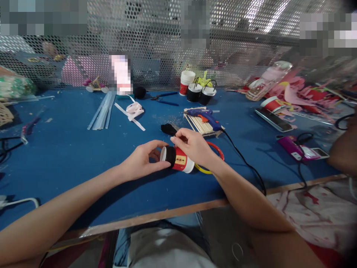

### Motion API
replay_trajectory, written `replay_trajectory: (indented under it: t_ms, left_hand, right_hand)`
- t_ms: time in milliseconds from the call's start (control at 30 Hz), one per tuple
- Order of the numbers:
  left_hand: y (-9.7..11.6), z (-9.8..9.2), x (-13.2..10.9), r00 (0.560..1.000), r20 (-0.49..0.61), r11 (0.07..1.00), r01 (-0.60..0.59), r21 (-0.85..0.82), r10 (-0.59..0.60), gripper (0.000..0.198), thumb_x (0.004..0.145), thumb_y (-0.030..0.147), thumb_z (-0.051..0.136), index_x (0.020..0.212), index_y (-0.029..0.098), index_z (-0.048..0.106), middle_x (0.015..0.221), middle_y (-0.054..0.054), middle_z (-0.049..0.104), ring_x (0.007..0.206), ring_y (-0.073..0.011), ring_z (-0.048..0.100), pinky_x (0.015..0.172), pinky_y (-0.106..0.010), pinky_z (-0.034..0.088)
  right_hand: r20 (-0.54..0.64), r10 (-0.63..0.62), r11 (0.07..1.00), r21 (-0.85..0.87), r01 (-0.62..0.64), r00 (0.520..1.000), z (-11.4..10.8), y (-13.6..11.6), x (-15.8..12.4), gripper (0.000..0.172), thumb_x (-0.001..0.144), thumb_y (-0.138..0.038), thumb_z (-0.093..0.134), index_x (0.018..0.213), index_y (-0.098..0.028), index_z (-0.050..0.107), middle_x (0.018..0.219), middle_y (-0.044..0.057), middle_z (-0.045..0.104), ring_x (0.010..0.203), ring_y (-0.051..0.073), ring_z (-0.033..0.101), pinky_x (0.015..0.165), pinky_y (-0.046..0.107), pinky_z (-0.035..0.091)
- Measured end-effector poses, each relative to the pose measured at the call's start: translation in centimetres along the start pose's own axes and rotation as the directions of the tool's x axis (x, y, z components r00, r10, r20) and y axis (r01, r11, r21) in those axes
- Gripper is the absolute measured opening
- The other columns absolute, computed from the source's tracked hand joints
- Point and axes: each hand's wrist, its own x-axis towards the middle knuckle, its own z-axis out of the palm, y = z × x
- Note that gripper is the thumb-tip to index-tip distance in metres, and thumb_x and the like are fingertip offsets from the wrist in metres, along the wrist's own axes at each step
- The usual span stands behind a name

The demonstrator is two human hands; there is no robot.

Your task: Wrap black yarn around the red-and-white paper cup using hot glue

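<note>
A red and white paper cup lies on its side near the table's front, with a black band around one end. My left hand is closed around the banded end, its thumb along the near side. Above the cup, my right hand pinches a thin black strip that meets the cup; the fingers partly hide it. A dark bundle lies just behind these fingertips. Beneath my right wrist, a red and yellow ring is partly covered.
Behind my right hand, a blue glue gun rests on a stick stand, its cord trailing right. Farther back are black-wrapped cups, pliers, white ribbon and glue sticks. A phone and another person's arm are at right.
</note>
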Motion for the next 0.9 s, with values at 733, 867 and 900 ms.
replay_trajectory:
  t_ms: [733,867,900]
  left_hand:
    - [0.2,-0.6,0.1,0.916,0.102,0.864,-0.400,0.306,0.388,0.045,0.082,0.027,0.059,0.123,0.020,0.041,0.118,-0.012,0.049,0.107,-0.0214,0.053,0.091,-0.036,0.049]
    - [0.6,-0.8,-0.1,0.921,0.151,0.844,-0.389,0.370,0.358,0.046,0.084,0.027,0.056,0.127,0.023,0.040,0.123,-0.011,0.046,0.114,-0.0228,0.050,0.095,-0.038,0.046]
    - [0.6,-0.8,-0.1,0.927,0.154,0.848,-0.375,0.376,0.341,0.045,0.084,0.027,0.056,0.126,0.022,0.041,0.123,-0.011,0.047,0.114,-0.0228,0.050,0.095,-0.038,0.046]
  right_hand:
    - [0.093,-0.042,0.990,0.138,0.028,0.995,-0.6,-0.4,0.6,0.020,0.085,-0.033,0.051,0.073,-0.017,0.054,0.070,-0.001,0.057,0.064,0.009,0.049,0.063,0.024,0.039]
    - [0.146,-0.040,0.989,0.150,0.018,0.989,-0.1,0.0,1.1,0.019,0.084,-0.033,0.051,0.075,-0.017,0.056,0.070,-0.001,0.058,0.062,0.009,0.049,0.062,0.024,0.040]
    - [0.145,-0.040,0.989,0.149,0.018,0.989,0.0,0.1,1.2,0.019,0.084,-0.033,0.052,0.074,-0.017,0.057,0.070,-0.001,0.058,0.062,0.009,0.050,0.062,0.024,0.040]
